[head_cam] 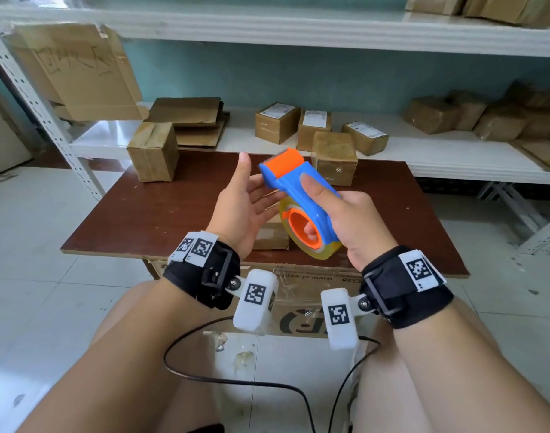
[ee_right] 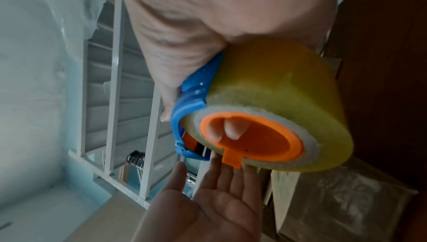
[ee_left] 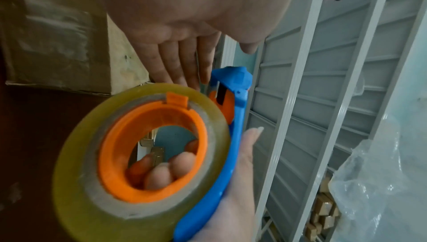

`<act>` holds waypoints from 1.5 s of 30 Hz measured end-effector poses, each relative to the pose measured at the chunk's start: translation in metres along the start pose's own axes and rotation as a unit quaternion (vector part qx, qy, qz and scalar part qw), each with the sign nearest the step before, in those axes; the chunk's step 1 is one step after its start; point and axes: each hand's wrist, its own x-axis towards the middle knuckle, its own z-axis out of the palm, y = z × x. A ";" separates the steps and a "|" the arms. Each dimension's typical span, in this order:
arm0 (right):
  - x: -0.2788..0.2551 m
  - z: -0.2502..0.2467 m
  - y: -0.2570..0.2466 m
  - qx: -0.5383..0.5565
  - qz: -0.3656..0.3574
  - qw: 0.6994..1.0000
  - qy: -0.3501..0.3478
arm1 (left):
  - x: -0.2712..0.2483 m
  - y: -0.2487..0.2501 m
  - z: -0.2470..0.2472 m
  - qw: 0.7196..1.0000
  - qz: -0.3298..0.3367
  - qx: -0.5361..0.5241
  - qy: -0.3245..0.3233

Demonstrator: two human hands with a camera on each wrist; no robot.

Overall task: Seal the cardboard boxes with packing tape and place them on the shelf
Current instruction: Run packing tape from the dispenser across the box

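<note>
White floor tiles and a dark brown wooden tabletop (head_cam: 161, 210) frame my station. Nearest me, my right hand (head_cam: 358, 226) grips the blue-and-orange plastic tape dispenser (head_cam: 302, 195), fingers hooked through the core of its clear yellowish tape roll (ee_left: 141, 154). My left hand (head_cam: 239, 207) is spread flat, palm up, just beside the dispenser head, holding nothing. One small cardboard box (head_cam: 272, 234) lies beneath, apparently awaiting tape. Beyond, two taped brown boxes (head_cam: 153, 151) remain unshelved; labelled boxes occupy the white metal shelf (head_cam: 423, 151).
</note>
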 end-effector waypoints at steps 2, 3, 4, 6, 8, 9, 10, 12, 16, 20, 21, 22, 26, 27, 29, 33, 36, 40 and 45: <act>-0.001 -0.001 0.003 -0.030 -0.009 0.999 -0.015 | 0.001 0.002 -0.004 1.000 -0.012 -0.019 -0.002; -0.002 -0.001 0.004 -0.046 -0.014 0.999 -0.022 | 0.001 0.003 -0.005 0.999 -0.018 -0.030 0.000; -0.002 -0.002 0.006 -0.060 -0.019 0.998 -0.028 | 0.001 0.004 -0.007 0.999 -0.023 -0.039 0.001; -0.003 -0.004 0.008 -0.082 -0.031 0.996 -0.036 | 0.000 0.006 -0.011 0.998 -0.041 -0.045 0.003; -0.004 -0.004 0.009 -0.099 -0.040 0.993 -0.047 | -0.001 0.008 -0.014 0.998 -0.060 -0.037 0.002; -0.004 -0.004 0.009 -0.109 -0.044 0.992 -0.055 | -0.001 0.009 -0.016 0.997 -0.068 -0.036 0.002; -0.005 -0.005 0.009 -0.120 -0.047 0.990 -0.062 | -0.002 0.010 -0.017 0.997 -0.076 -0.034 0.000; -0.006 -0.005 0.009 -0.146 -0.051 0.985 -0.075 | -0.003 0.013 -0.020 0.995 -0.099 -0.031 -0.001; -0.007 -0.004 0.011 -0.179 -0.052 0.978 -0.092 | 0.001 0.014 -0.027 0.988 -0.149 -0.028 0.016; -0.008 -0.001 0.014 -0.203 -0.049 0.973 -0.098 | 0.006 0.011 -0.031 0.986 -0.161 -0.016 0.033; -0.009 0.000 0.014 -0.211 -0.051 0.971 -0.096 | 0.007 0.011 -0.031 0.986 -0.162 -0.014 0.032; -0.009 0.000 0.014 -0.215 -0.050 0.971 -0.096 | 0.009 0.011 -0.031 0.986 -0.163 -0.012 0.032; -0.008 0.000 0.018 -0.226 -0.052 0.967 -0.105 | 0.013 0.008 -0.033 0.987 -0.160 0.003 0.025; -0.008 0.000 0.020 -0.230 -0.052 0.966 -0.108 | 0.014 0.006 -0.034 0.988 -0.151 0.015 0.023; -0.007 0.000 0.024 -0.235 -0.048 0.964 -0.113 | 0.018 0.003 -0.035 0.990 -0.129 0.046 0.024; -0.003 -0.001 0.031 -0.233 -0.044 0.963 -0.126 | 0.025 0.000 -0.039 0.991 -0.099 0.085 0.035; 0.000 -0.002 0.033 -0.235 -0.046 0.962 -0.134 | 0.026 0.001 -0.043 0.991 -0.086 0.097 0.031; 0.002 0.000 0.036 -0.249 -0.049 0.957 -0.138 | 0.030 0.000 -0.045 0.992 -0.074 0.102 0.027; 0.003 -0.002 0.033 -0.311 -0.082 0.943 -0.084 | 0.036 0.001 -0.042 0.992 -0.040 0.116 0.030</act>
